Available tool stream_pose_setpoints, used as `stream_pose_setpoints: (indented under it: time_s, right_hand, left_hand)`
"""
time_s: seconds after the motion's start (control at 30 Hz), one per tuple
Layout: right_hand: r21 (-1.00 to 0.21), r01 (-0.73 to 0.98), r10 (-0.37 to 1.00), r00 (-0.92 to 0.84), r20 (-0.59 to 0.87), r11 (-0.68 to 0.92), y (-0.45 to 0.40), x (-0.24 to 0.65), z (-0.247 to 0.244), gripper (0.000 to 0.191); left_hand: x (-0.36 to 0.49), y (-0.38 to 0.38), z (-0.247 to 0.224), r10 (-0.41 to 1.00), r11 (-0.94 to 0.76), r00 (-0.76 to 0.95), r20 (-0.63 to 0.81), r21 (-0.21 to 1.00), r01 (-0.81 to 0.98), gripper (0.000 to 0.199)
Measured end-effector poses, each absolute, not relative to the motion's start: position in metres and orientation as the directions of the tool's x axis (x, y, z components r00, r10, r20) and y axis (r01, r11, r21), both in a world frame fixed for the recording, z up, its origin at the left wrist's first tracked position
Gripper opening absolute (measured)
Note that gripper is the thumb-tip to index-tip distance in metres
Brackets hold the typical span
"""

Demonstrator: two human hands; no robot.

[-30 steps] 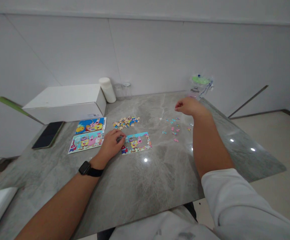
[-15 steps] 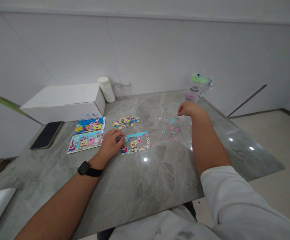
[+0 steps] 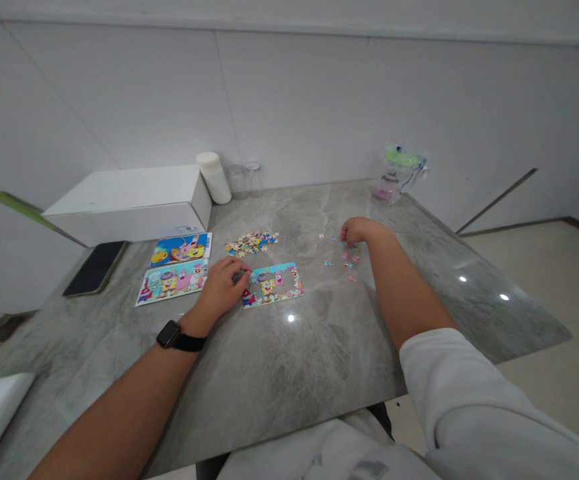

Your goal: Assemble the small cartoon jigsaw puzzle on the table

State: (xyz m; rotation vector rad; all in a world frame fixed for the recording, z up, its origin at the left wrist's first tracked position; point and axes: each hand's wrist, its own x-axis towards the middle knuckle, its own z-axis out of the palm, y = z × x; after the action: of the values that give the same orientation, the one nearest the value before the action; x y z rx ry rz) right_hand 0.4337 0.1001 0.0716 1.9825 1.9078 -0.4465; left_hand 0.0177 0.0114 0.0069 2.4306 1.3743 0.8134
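A partly assembled cartoon jigsaw puzzle [image 3: 289,288], with gaps in its middle, lies on the grey table. My left hand [image 3: 225,280] rests at its left edge, fingers bent and their tips against the puzzle. Farther right, my right hand [image 3: 353,231] is pinched low over loose puzzle pieces [image 3: 350,258]. Whatever is between those fingertips is hidden. A denser heap of yellow and blue pieces [image 3: 252,243] lies behind the puzzle. To the left of my left hand are two printed picture cards, a blue one [image 3: 182,250] behind a lighter one [image 3: 173,283].
A white box [image 3: 124,223] stands at the back left, beside a white bottle [image 3: 214,179] and two clear glasses [image 3: 252,180]. A phone [image 3: 95,268] lies before the box. One clear plastic bag [image 3: 394,177] sits at the back right.
My right hand has moved left and a little nearer to me, from behind the loose pieces to among them. My left hand stays at the puzzle's edge.
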Motion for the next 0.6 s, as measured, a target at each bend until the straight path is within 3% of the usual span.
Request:
stream_pose_setpoints:
  time_s: [0.23, 0.6]
  right_hand:
    - [0.099, 0.995, 0.865, 0.035, -0.5, 0.017, 0.101, 0.428, 0.069, 0.03]
    - [0.038, 0.998, 0.885, -0.031, -0.465, 0.055, 0.108, 0.432, 0.056, 0.02]
  left_hand:
    - [0.018, 0.012, 0.004, 0.835, -0.545, 0.4, 0.377, 0.464, 0.699, 0.019]
    - [0.02, 0.008, 0.007, 0.849, -0.521, 0.373, 0.374, 0.479, 0.706, 0.015]
